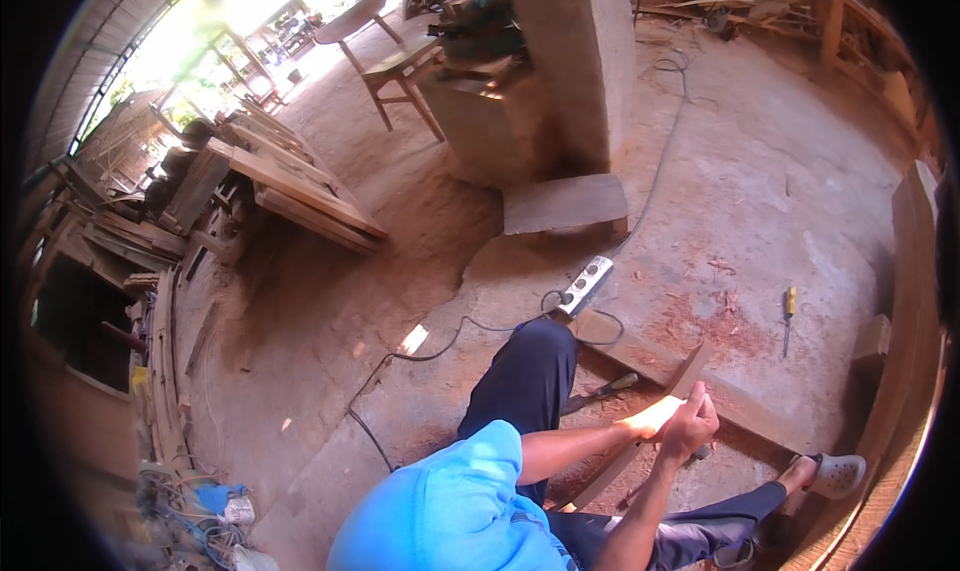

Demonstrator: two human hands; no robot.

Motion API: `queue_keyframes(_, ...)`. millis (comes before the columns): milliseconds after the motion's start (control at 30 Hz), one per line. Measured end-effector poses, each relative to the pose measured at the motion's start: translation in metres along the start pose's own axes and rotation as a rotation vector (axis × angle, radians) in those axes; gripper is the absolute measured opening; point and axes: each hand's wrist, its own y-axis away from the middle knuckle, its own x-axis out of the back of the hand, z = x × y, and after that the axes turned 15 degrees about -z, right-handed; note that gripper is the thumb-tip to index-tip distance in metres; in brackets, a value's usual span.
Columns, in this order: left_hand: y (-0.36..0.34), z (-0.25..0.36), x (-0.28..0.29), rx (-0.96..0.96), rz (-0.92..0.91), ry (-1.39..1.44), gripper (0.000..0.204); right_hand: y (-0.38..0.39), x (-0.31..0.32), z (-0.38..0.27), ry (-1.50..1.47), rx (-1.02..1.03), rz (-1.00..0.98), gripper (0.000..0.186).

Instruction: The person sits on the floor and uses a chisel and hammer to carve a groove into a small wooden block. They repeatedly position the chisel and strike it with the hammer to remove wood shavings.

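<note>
I am seated low on the floor, both forearms reaching to a narrow wooden strip (686, 370) that slants up between my legs. My left hand (655, 418) is closed around the strip, its fingers partly hidden. Just beside it, my right hand (690, 426) is curled in a fist with the thumb up; whatever lies in it is hidden. Under the strip a longer wooden beam (745, 408) lies across the floor. Near my left knee a dark tool with a light-ended handle (620, 382) rests on the floor.
A white power strip (585, 286) with a black cable (440, 353) lies beyond my left knee. Farther right is a yellow-handled screwdriver (790, 306) near reddish shavings (715, 321). Stacked boards (300, 196) stand left, a concrete pillar (585, 71) ahead, a large timber (905, 271) along the right.
</note>
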Motion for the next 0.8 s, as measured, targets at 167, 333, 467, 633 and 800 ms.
queue_keyframes(167, 0.007, -0.005, -0.022, 0.006, 0.178, -0.001, 0.027, -0.005, 0.022, -0.001, 0.013, 0.060, -0.227, 0.046)
queue_keyframes(333, 0.018, -0.004, -0.050, 0.021, 0.324, 0.009, 0.027, -0.019, 0.030, -0.015, 0.036, 0.019, -0.579, 0.044)
queue_keyframes(467, 0.018, -0.007, -0.060, 0.031, 0.341, 0.009, 0.026, -0.030, 0.042, -0.018, 0.089, 0.032, -0.825, 0.039)
queue_keyframes(633, 0.009, -0.007, -0.047, 0.015, 0.323, -0.008, 0.026, -0.020, 0.036, -0.010, -0.101, 0.167, -0.646, 0.042)
queue_keyframes(800, 0.006, -0.006, -0.031, 0.023, 0.273, -0.019, 0.025, -0.006, 0.001, -0.010, -0.019, -0.020, -0.042, 0.050)
